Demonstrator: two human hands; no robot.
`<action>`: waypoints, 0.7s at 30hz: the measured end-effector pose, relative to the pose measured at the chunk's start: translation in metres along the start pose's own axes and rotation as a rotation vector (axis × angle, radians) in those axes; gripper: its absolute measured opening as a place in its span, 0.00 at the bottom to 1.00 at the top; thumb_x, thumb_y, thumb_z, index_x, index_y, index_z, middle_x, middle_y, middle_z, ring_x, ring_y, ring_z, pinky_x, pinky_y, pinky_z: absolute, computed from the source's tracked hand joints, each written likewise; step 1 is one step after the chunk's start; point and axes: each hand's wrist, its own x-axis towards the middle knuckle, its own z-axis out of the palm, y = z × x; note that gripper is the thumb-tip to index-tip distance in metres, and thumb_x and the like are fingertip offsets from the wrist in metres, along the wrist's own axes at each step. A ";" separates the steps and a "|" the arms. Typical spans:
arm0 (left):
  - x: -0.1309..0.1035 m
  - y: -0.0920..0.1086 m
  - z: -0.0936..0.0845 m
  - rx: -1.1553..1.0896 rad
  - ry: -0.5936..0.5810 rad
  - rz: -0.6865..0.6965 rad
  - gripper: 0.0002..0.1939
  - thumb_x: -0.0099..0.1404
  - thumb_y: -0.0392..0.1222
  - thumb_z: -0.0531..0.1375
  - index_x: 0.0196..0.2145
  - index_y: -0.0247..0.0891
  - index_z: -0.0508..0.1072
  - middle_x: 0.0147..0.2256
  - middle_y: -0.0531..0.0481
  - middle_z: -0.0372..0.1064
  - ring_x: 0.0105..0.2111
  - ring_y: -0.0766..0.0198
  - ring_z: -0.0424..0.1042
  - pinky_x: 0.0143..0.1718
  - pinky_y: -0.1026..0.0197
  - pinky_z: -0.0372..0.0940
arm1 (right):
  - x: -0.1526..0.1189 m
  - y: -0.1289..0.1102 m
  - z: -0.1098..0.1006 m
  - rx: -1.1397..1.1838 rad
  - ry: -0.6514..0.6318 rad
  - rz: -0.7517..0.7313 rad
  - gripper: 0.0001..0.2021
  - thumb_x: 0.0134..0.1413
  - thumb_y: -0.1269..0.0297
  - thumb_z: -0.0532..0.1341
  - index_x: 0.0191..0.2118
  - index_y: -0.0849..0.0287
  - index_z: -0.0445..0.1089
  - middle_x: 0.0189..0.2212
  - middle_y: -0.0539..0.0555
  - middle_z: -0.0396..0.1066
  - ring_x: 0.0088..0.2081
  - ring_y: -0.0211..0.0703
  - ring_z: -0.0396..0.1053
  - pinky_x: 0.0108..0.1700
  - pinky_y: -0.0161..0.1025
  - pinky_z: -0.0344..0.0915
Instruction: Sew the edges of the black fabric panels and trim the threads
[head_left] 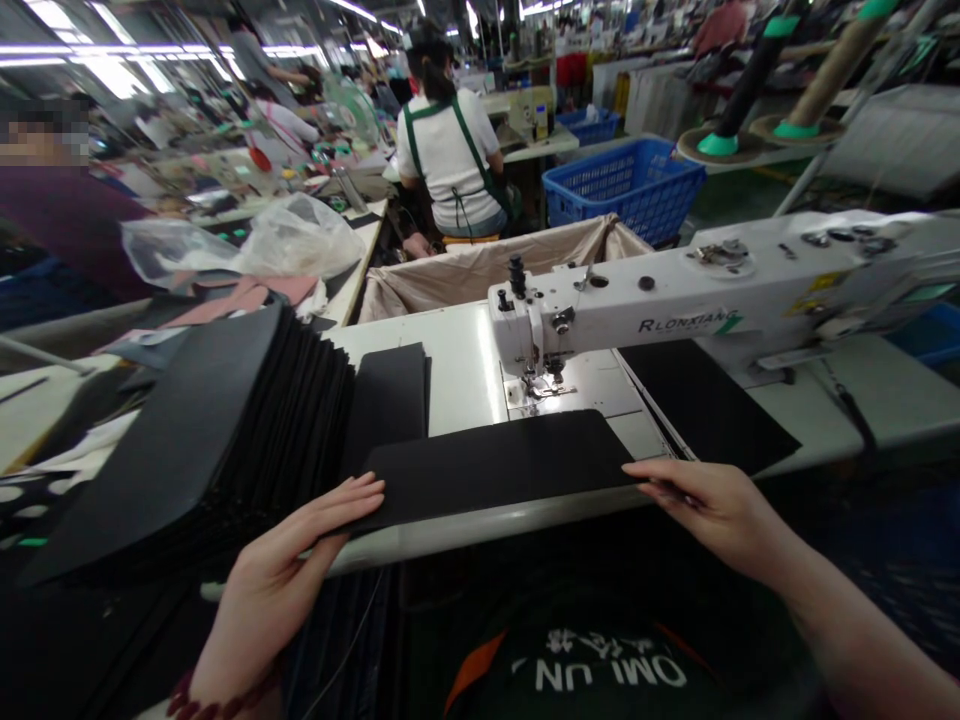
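Observation:
A long black panel (pixel 495 465) with rounded far corners lies along the front edge of the sewing table. At its left end, my left hand (pixel 300 545) grips it, fingers flat on top and thumb below the edge. My right hand (pixel 701 500) pinches the near right corner between thumb and fingers. Just beyond the panel is the needle area of a white sewing machine (pixel 637 310), and the panel lies short of the presser foot (pixel 544 385). More black panels lie in a short pile (pixel 386 390) behind my left hand.
A tall stack of black panels (pixel 187 420) leans at the left. Another black sheet (pixel 697 400) lies under the machine arm. Behind the table are a cloth-lined bin (pixel 480 262), a blue basket (pixel 622 190) and a seated person (pixel 450 150). Thread cones (pixel 757 90) stand at upper right.

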 end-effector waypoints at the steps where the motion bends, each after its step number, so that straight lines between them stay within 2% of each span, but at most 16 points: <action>1: 0.000 -0.008 0.002 0.077 -0.092 0.026 0.17 0.68 0.38 0.53 0.52 0.49 0.72 0.57 0.53 0.66 0.59 0.56 0.62 0.63 0.47 0.52 | -0.002 0.008 0.008 -0.033 -0.019 0.031 0.15 0.63 0.60 0.55 0.54 0.44 0.67 0.45 0.48 0.75 0.41 0.42 0.73 0.42 0.37 0.66; 3: 0.002 -0.020 0.015 0.205 -0.246 0.046 0.20 0.68 0.35 0.49 0.52 0.49 0.72 0.58 0.54 0.64 0.61 0.55 0.59 0.63 0.44 0.53 | -0.007 0.025 0.025 -0.072 -0.048 0.142 0.16 0.63 0.59 0.55 0.55 0.43 0.66 0.45 0.48 0.75 0.41 0.44 0.73 0.43 0.39 0.67; 4: 0.003 -0.022 0.024 0.241 -0.286 0.045 0.21 0.67 0.33 0.48 0.51 0.49 0.73 0.58 0.53 0.64 0.61 0.54 0.60 0.62 0.43 0.55 | -0.011 0.034 0.033 -0.067 -0.050 0.202 0.16 0.62 0.58 0.55 0.55 0.43 0.67 0.44 0.48 0.75 0.41 0.45 0.74 0.43 0.41 0.67; 6: 0.007 -0.015 0.046 0.243 -0.294 0.035 0.21 0.66 0.31 0.47 0.48 0.47 0.74 0.56 0.52 0.65 0.58 0.55 0.63 0.59 0.46 0.60 | -0.019 0.049 0.046 -0.005 -0.039 0.295 0.15 0.62 0.55 0.56 0.53 0.45 0.68 0.44 0.49 0.75 0.42 0.47 0.73 0.44 0.42 0.68; 8: 0.015 0.006 0.071 0.161 -0.265 0.024 0.19 0.68 0.33 0.47 0.48 0.46 0.73 0.53 0.49 0.67 0.53 0.57 0.67 0.54 0.51 0.65 | -0.028 0.059 0.054 0.081 0.000 0.348 0.14 0.61 0.53 0.55 0.49 0.49 0.70 0.43 0.51 0.75 0.42 0.47 0.73 0.45 0.42 0.67; 10: 0.027 0.035 0.100 0.040 -0.262 0.046 0.16 0.71 0.36 0.48 0.51 0.45 0.70 0.46 0.48 0.70 0.47 0.60 0.71 0.49 0.56 0.67 | -0.036 0.064 0.058 0.132 0.032 0.390 0.14 0.61 0.52 0.55 0.45 0.51 0.71 0.39 0.51 0.76 0.39 0.47 0.73 0.44 0.42 0.67; 14: 0.060 0.086 0.166 -0.064 -0.372 0.172 0.13 0.70 0.40 0.55 0.51 0.46 0.70 0.40 0.49 0.68 0.41 0.61 0.69 0.45 0.58 0.66 | -0.040 0.059 0.059 0.162 0.050 0.425 0.13 0.61 0.52 0.55 0.40 0.54 0.71 0.32 0.50 0.74 0.34 0.45 0.71 0.40 0.40 0.66; 18: 0.087 0.110 0.226 -0.082 -0.349 0.255 0.18 0.64 0.38 0.62 0.52 0.46 0.70 0.40 0.48 0.67 0.41 0.57 0.67 0.45 0.55 0.65 | -0.039 0.045 0.060 0.260 0.053 0.410 0.13 0.62 0.53 0.54 0.37 0.55 0.69 0.30 0.49 0.72 0.32 0.42 0.69 0.37 0.37 0.64; 21: 0.097 0.115 0.247 -0.127 -0.319 0.242 0.08 0.65 0.38 0.60 0.43 0.44 0.76 0.36 0.49 0.67 0.39 0.58 0.67 0.43 0.56 0.64 | -0.042 0.040 0.062 0.339 0.037 0.394 0.13 0.62 0.53 0.54 0.37 0.55 0.69 0.30 0.49 0.71 0.32 0.41 0.68 0.34 0.35 0.63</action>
